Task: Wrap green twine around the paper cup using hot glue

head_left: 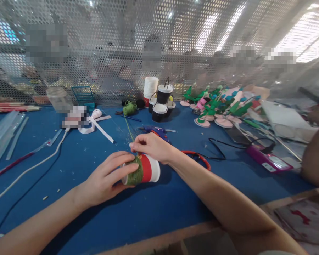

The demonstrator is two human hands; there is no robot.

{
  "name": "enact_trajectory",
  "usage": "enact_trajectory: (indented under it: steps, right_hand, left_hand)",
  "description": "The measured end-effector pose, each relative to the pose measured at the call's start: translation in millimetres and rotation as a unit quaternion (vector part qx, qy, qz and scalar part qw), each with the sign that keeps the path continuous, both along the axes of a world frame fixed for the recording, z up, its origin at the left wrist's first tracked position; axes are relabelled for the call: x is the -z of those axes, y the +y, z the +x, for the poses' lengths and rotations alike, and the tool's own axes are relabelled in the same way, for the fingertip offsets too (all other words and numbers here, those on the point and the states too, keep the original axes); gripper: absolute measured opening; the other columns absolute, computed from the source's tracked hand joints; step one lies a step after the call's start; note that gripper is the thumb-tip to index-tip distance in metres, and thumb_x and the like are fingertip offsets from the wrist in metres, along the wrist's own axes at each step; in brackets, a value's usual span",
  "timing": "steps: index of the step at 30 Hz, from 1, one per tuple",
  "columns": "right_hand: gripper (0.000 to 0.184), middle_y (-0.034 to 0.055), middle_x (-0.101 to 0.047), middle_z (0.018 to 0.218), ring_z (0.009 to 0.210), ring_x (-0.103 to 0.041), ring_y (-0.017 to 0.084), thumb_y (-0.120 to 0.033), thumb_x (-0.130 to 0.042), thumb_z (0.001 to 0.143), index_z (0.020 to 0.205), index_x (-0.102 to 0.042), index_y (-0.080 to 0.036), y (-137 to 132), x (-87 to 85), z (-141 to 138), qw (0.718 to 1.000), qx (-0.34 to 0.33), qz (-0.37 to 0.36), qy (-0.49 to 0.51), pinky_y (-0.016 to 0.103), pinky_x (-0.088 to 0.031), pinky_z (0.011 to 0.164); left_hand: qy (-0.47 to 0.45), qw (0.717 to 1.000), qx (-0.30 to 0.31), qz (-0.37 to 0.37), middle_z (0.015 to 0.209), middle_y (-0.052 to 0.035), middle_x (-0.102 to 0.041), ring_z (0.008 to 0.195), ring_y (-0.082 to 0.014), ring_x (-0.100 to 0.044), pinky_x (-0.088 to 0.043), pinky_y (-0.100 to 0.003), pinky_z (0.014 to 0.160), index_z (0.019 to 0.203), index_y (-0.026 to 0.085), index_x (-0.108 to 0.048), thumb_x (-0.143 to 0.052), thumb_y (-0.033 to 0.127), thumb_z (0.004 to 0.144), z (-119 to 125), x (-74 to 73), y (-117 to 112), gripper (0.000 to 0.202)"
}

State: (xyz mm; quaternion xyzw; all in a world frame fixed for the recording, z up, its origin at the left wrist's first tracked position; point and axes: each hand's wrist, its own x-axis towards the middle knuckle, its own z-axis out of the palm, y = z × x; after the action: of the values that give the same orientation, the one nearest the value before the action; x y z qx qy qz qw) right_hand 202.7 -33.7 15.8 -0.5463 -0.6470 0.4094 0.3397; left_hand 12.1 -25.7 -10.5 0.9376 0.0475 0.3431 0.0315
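A red and white paper cup (147,168) lies on its side above the blue table, its left part wrapped in green yarn (136,173). My left hand (108,173) is closed around the wrapped end, fingers across the yarn. Just above the cup, my right hand (146,143) pinches the green strand, thumb and finger together. From there the strand runs up to a green yarn ball (129,108) farther back. Behind my right hand lies a blue glue gun (155,131), partly covered by it.
Black-wrapped cups with handles (160,112) stand by a stack of white cups (150,87). Green-leaved crafts on pink discs (223,122) crowd the back right, near a purple power strip (267,159). White ribbon (102,130), a white cable (42,162) and clear glue sticks (5,132) lie left.
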Motion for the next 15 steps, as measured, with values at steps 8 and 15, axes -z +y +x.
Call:
enact_trajectory:
  steps: [8,15]
  right_hand:
    - [0.021,-0.0043,-0.049,0.054,0.052,-0.041,0.007,-0.026,-0.055,0.076,0.059,-0.053,-0.015,-1.9,-5.0,-2.2,0.999,0.004,0.035,0.002,0.022,-0.032,0.051]
    - [0.021,-0.0012,-0.054,0.059,0.055,-0.045,0.009,-0.028,-0.053,0.077,0.061,-0.055,-0.014,-2.5,-8.0,-3.5,0.997,0.017,0.071,0.004,0.024,-0.036,0.055]
  left_hand:
    - [0.021,0.999,-0.014,0.032,0.11,-0.0142,-0.047,0.109,-0.0234,-0.047,-0.05,-0.039,0.086,0.112,0.016,-0.045,-0.05,0.013,0.084,-2.4,1.4,1.2,0.028]
    - [0.016,0.999,-0.008,0.04,0.108,-0.0137,-0.051,0.108,-0.024,-0.05,-0.05,-0.041,0.085,0.113,0.016,-0.046,-0.051,0.017,0.085,-1.1,2.3,1.7,0.029]
